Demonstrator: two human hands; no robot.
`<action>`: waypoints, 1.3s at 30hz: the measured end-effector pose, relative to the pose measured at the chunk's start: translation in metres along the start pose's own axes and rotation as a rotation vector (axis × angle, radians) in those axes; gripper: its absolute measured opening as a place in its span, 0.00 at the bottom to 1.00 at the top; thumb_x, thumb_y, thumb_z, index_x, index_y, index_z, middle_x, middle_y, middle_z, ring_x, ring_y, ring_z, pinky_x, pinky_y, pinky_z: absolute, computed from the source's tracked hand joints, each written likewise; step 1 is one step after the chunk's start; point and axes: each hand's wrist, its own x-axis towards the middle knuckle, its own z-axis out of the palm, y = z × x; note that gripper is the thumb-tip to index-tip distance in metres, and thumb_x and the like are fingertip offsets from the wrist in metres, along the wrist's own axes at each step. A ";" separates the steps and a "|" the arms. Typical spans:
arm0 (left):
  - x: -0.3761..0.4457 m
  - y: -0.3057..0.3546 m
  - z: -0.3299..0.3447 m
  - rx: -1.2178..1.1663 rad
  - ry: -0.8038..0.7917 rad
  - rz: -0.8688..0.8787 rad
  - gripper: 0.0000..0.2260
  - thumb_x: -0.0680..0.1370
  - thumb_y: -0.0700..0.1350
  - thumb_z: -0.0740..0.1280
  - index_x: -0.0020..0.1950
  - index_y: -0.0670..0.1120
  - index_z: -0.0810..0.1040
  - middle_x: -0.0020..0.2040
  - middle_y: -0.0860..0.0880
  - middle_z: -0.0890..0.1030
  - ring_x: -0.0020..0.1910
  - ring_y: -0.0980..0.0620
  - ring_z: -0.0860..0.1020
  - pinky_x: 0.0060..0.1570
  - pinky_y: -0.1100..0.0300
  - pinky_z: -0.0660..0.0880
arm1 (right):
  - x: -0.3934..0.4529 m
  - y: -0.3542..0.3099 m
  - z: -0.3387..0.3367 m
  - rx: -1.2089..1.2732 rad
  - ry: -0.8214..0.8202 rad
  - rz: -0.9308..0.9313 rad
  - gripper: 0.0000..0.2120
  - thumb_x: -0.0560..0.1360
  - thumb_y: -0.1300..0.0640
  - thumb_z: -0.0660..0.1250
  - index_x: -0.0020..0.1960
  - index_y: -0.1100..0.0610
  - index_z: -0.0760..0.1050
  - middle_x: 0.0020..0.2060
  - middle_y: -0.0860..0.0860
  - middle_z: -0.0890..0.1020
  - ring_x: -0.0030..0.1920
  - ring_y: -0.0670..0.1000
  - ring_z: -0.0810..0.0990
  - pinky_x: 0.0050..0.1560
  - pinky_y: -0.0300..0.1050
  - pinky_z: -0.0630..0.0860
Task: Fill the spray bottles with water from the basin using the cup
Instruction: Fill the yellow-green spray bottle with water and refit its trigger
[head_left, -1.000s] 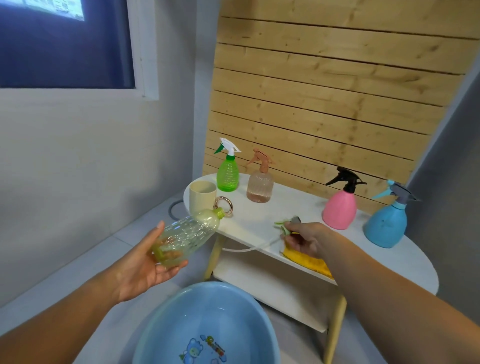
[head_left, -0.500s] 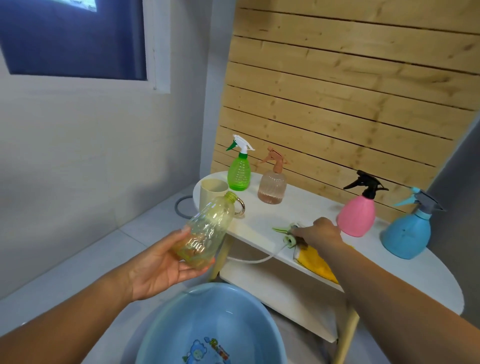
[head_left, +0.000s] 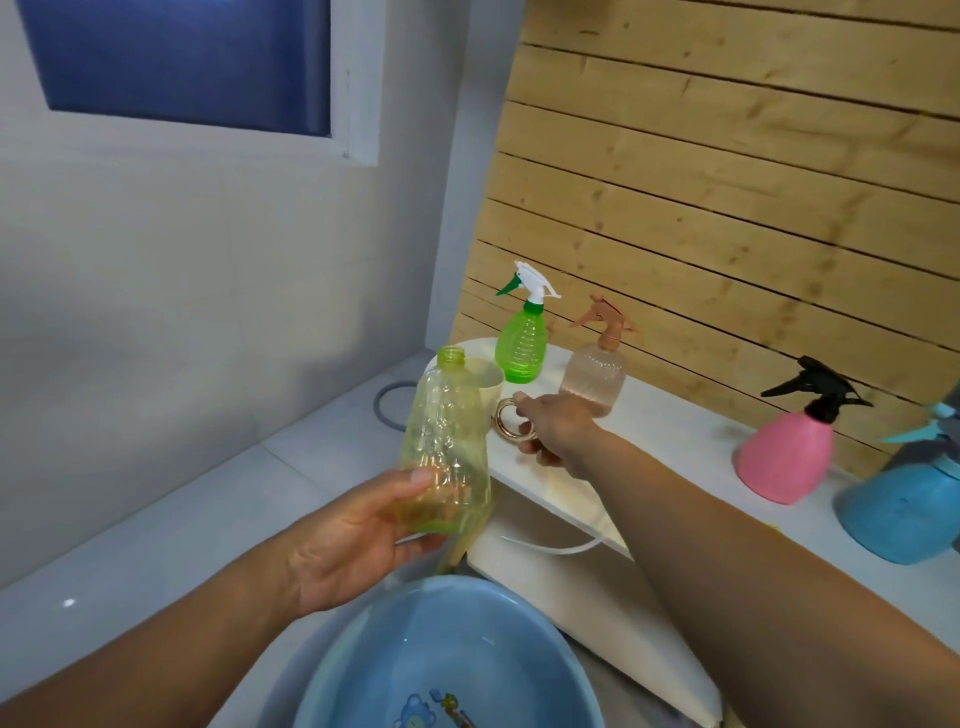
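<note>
— How far along are they?

— Early, I'd say. The left hand (head_left: 358, 530) has its grip wrapped round the base of a clear yellow ribbed plastic bottle (head_left: 444, 447), uncapped, upright and looking empty, held above the round blue plastic basin (head_left: 363, 670) on the floor.

— And the cup?

— The cream cup with the gold ring handle (head_left: 506, 421) stands on the white surface (head_left: 675, 431), partly behind the bottle. The right hand (head_left: 553, 428) is at the ring, fingers loosely curled; whether that grip has closed on it I cannot tell. Scooping and pouring seem all ahead.

— The other bottles?

— A green one (head_left: 522, 343), a peach one (head_left: 595, 374), a pink one (head_left: 787, 457) and a blue one (head_left: 904, 504) stand capped along the surface. Pale timber slats (head_left: 727, 182) behind, a blue window (head_left: 182, 57) to the left, grey floor tiles (head_left: 156, 519).
</note>
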 end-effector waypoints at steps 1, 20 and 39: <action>0.000 0.001 -0.001 0.025 0.004 0.002 0.39 0.58 0.56 0.87 0.66 0.46 0.83 0.66 0.41 0.82 0.63 0.45 0.82 0.62 0.52 0.79 | 0.003 0.002 0.003 0.024 -0.015 0.007 0.14 0.84 0.47 0.61 0.50 0.58 0.75 0.40 0.55 0.77 0.30 0.49 0.75 0.27 0.40 0.66; -0.030 0.006 -0.013 0.372 0.095 0.043 0.38 0.62 0.38 0.82 0.71 0.50 0.74 0.64 0.46 0.84 0.63 0.46 0.83 0.62 0.49 0.79 | -0.110 -0.013 -0.004 0.274 -0.097 0.057 0.17 0.85 0.49 0.59 0.41 0.55 0.71 0.30 0.50 0.69 0.21 0.45 0.60 0.21 0.36 0.58; -0.046 -0.056 -0.060 0.747 0.281 -0.122 0.45 0.59 0.42 0.87 0.71 0.52 0.69 0.64 0.52 0.77 0.63 0.54 0.78 0.61 0.57 0.78 | -0.158 0.057 0.044 -0.203 -0.170 -0.057 0.16 0.82 0.46 0.59 0.41 0.55 0.69 0.36 0.54 0.72 0.35 0.55 0.69 0.36 0.45 0.71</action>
